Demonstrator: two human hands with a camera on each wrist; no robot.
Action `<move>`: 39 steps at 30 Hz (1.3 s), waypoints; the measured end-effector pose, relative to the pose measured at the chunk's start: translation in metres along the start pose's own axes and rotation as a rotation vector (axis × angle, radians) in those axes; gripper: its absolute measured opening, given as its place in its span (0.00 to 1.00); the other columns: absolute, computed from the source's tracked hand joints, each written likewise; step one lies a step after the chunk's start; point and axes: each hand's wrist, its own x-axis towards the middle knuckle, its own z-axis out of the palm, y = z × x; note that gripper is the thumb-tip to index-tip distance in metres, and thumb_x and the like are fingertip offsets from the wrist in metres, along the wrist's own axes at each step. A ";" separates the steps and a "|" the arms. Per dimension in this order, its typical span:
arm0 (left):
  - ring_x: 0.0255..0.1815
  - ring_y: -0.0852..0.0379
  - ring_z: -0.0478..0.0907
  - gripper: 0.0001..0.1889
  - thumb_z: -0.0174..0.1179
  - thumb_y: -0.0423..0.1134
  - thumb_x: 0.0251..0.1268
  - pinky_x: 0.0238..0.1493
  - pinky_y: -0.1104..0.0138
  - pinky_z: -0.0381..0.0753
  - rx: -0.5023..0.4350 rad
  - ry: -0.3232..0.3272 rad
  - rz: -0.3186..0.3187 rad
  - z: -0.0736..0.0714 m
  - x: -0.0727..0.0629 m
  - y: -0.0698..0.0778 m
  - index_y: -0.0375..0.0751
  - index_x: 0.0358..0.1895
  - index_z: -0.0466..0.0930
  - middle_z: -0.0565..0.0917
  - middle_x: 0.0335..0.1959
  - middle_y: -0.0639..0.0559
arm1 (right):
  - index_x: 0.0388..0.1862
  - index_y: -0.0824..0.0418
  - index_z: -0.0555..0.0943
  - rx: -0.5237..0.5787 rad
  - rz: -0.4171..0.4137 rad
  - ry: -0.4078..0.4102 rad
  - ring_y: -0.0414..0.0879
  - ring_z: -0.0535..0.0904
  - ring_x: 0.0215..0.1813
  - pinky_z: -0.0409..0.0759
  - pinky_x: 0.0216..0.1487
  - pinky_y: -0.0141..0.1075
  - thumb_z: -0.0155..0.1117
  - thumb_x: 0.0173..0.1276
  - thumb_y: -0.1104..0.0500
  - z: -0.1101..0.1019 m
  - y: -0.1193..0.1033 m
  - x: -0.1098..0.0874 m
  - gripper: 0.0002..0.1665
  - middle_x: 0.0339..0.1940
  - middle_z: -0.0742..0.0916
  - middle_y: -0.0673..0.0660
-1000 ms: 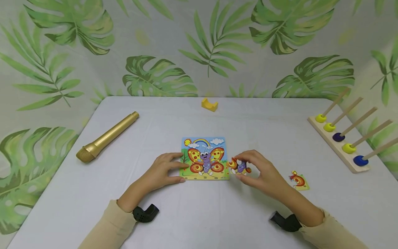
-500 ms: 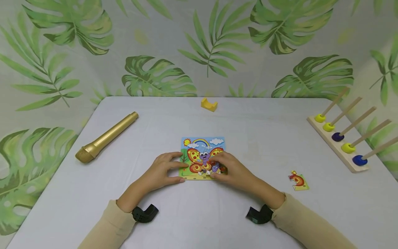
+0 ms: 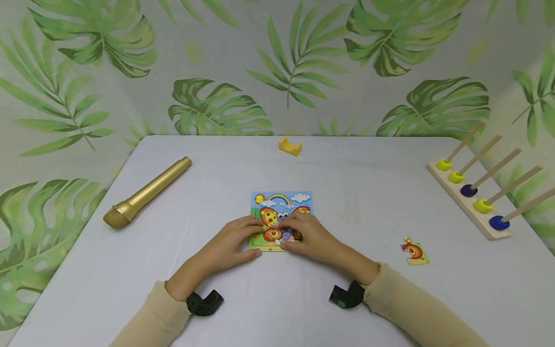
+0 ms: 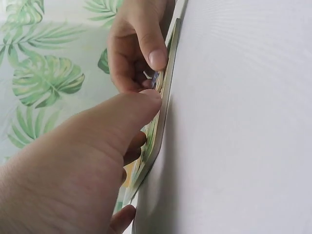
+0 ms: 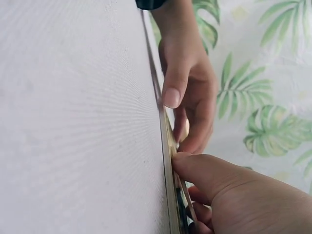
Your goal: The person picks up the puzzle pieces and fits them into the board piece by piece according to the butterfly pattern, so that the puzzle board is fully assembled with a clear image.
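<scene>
A square butterfly puzzle board [image 3: 299,198] lies flat at the middle of the table. My right hand [image 3: 313,236] pinches a purple and red puzzle piece [image 3: 286,234] low over the butterfly's lower body, hiding part of the right wing. Whether the piece lies fully flat cannot be told, though the right wrist view shows a slanted edge above the board. On the board's left side rests my left hand [image 3: 230,241], fingers relaxed on the picture and thumb by the front left corner. Another puzzle piece [image 3: 415,253], red and yellow, lies loose to the right.
A gold microphone [image 3: 147,193] lies at the left. Toward the back edge stands a small yellow block [image 3: 290,146] with a curved notch. A wooden peg stand [image 3: 466,200] with yellow and blue beads occupies the right side of the white-covered table [image 3: 364,173].
From the board's right side, my right hand has carried the puzzle piece leftward onto the butterfly's middle. The left hand has shifted slightly rightward over the board's left part.
</scene>
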 end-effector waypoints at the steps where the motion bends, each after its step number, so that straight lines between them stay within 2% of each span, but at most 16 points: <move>1: 0.61 0.55 0.61 0.23 0.61 0.48 0.55 0.61 0.59 0.58 0.008 -0.001 0.006 0.001 0.000 0.001 0.43 0.54 0.74 0.71 0.56 0.53 | 0.48 0.55 0.79 -0.002 0.006 -0.003 0.44 0.71 0.49 0.68 0.50 0.45 0.68 0.54 0.50 0.000 -0.001 0.001 0.23 0.45 0.78 0.50; 9: 0.60 0.52 0.62 0.21 0.58 0.51 0.58 0.60 0.55 0.58 0.074 -0.023 0.050 0.003 -0.001 0.002 0.54 0.55 0.76 0.70 0.56 0.50 | 0.46 0.53 0.80 0.042 0.092 -0.041 0.43 0.69 0.51 0.64 0.52 0.47 0.69 0.53 0.50 0.000 -0.004 0.004 0.20 0.44 0.77 0.48; 13: 0.61 0.52 0.60 0.20 0.56 0.52 0.59 0.60 0.54 0.57 0.083 -0.038 0.051 0.004 -0.002 0.001 0.58 0.55 0.76 0.68 0.58 0.51 | 0.49 0.52 0.79 0.083 0.071 -0.091 0.43 0.69 0.51 0.65 0.51 0.46 0.67 0.55 0.48 -0.004 -0.001 0.004 0.22 0.46 0.76 0.48; 19: 0.61 0.52 0.60 0.20 0.56 0.51 0.59 0.61 0.55 0.56 0.097 -0.051 0.041 0.004 -0.001 0.002 0.58 0.56 0.75 0.68 0.58 0.50 | 0.54 0.53 0.77 0.192 0.018 -0.186 0.43 0.67 0.50 0.68 0.47 0.39 0.64 0.59 0.57 -0.013 0.012 0.002 0.22 0.49 0.74 0.49; 28: 0.63 0.50 0.56 0.19 0.55 0.50 0.61 0.61 0.52 0.54 0.135 -0.056 0.026 0.004 -0.002 0.006 0.60 0.57 0.74 0.65 0.61 0.49 | 0.57 0.52 0.75 0.180 0.068 -0.246 0.46 0.64 0.56 0.67 0.53 0.44 0.62 0.61 0.57 -0.019 0.005 0.003 0.24 0.54 0.71 0.52; 33: 0.63 0.49 0.56 0.19 0.54 0.50 0.62 0.61 0.52 0.54 0.129 -0.058 0.015 0.006 -0.001 0.005 0.61 0.57 0.74 0.65 0.61 0.49 | 0.58 0.54 0.73 0.198 0.077 -0.222 0.44 0.64 0.59 0.66 0.57 0.43 0.64 0.60 0.54 -0.032 0.000 -0.002 0.26 0.57 0.70 0.50; 39: 0.63 0.49 0.56 0.19 0.55 0.50 0.61 0.62 0.54 0.53 0.117 -0.064 0.002 0.006 -0.001 0.005 0.60 0.57 0.74 0.65 0.61 0.49 | 0.60 0.52 0.70 0.153 0.022 -0.040 0.44 0.63 0.61 0.66 0.57 0.45 0.68 0.55 0.55 -0.069 -0.001 -0.031 0.32 0.59 0.70 0.48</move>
